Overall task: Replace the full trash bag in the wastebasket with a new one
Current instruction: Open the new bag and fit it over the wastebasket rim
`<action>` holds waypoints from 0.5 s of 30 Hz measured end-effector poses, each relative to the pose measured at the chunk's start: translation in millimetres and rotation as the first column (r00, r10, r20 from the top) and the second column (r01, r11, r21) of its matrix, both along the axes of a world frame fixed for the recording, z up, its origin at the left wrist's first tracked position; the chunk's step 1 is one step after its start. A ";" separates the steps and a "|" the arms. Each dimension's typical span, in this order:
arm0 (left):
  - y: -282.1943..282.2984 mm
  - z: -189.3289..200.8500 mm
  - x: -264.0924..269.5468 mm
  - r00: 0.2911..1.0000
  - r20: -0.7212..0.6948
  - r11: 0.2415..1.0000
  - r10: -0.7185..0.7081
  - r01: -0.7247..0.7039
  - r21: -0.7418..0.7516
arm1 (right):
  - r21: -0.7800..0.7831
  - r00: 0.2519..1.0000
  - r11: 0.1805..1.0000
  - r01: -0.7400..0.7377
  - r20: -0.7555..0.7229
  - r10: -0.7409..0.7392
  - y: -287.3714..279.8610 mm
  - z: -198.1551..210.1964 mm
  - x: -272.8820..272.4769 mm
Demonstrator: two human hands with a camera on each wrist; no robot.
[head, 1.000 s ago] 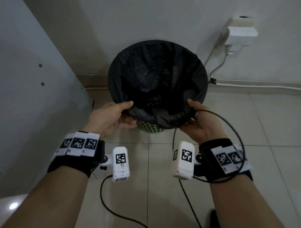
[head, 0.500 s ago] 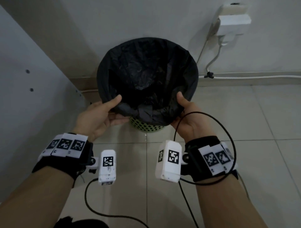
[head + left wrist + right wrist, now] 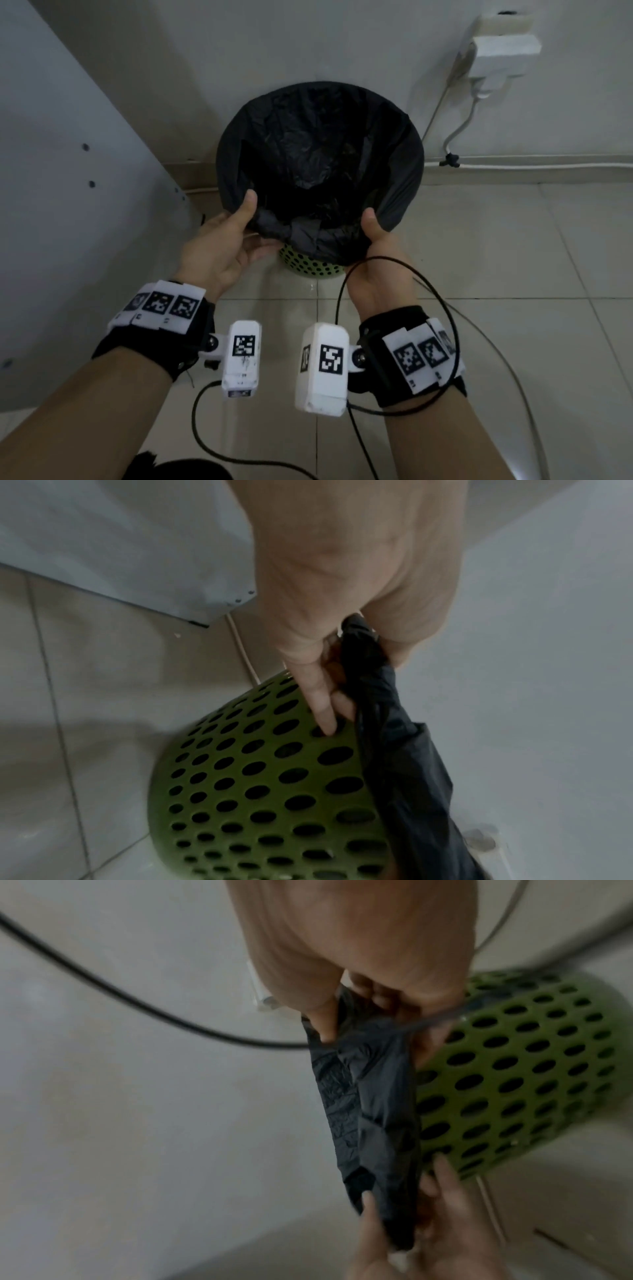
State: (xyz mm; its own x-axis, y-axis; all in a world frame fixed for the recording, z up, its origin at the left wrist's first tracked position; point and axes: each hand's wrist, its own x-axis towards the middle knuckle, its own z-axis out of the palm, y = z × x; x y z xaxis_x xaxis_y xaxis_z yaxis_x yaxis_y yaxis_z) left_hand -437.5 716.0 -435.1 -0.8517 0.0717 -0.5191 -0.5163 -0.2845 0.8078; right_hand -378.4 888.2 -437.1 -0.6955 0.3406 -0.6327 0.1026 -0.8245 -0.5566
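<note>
Both hands [image 3: 222, 246] [image 3: 376, 253] pinch the black bag [image 3: 318, 154] over the green wastebasket [image 3: 308, 265] on tiled floor [image 3: 513, 274] beside a wall

A black trash bag [image 3: 318, 164] lines the green perforated wastebasket [image 3: 260, 791], its mouth folded over the rim.

A plain white wall [image 3: 308, 41] rises beyond the hands; pale square floor tiles [image 3: 513, 260] lie beneath; a grey panel [image 3: 51, 171] stands left.

No readable text or labels anywhere (only coded wristband squares).
</note>
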 end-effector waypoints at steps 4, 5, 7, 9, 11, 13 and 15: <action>-10.6 -3.8 -7.0 0.997 -0.046 0.993 0.069 -0.073 -0.090 | 0.058 0.992 0.991 -0.119 0.036 0.117 4.0 3.6 8.7; -14.6 -3.5 -9.6 0.996 -0.057 0.991 0.070 -0.076 -0.112 | 0.090 0.990 0.986 -0.138 0.044 0.134 11.6 5.7 10.1; -22.1 -1.2 -14.2 0.997 -0.070 0.987 0.039 -0.049 -0.150 | 0.144 0.988 0.977 -0.156 0.043 0.151 32.5 7.0 4.9; -26.3 2.4 -17.2 0.997 -0.078 0.983 -0.021 0.006 -0.185 | 0.137 0.981 0.972 -0.191 0.052 0.186 47.4 8.9 -3.9; -27.3 4.1 -20.4 0.996 -0.078 0.979 -0.052 0.036 -0.200 | 0.103 0.973 0.969 -0.224 0.082 0.216 52.0 8.2 -10.4; -26.8 5.9 -22.0 0.996 -0.072 0.979 -0.053 0.038 -0.198 | 0.061 0.961 0.963 -0.264 0.104 0.257 51.5 8.4 -12.9; -26.3 7.2 -22.0 0.995 -0.072 0.979 -0.066 0.050 -0.198 | 0.005 0.966 0.969 -0.246 0.087 0.244 52.3 8.6 -13.6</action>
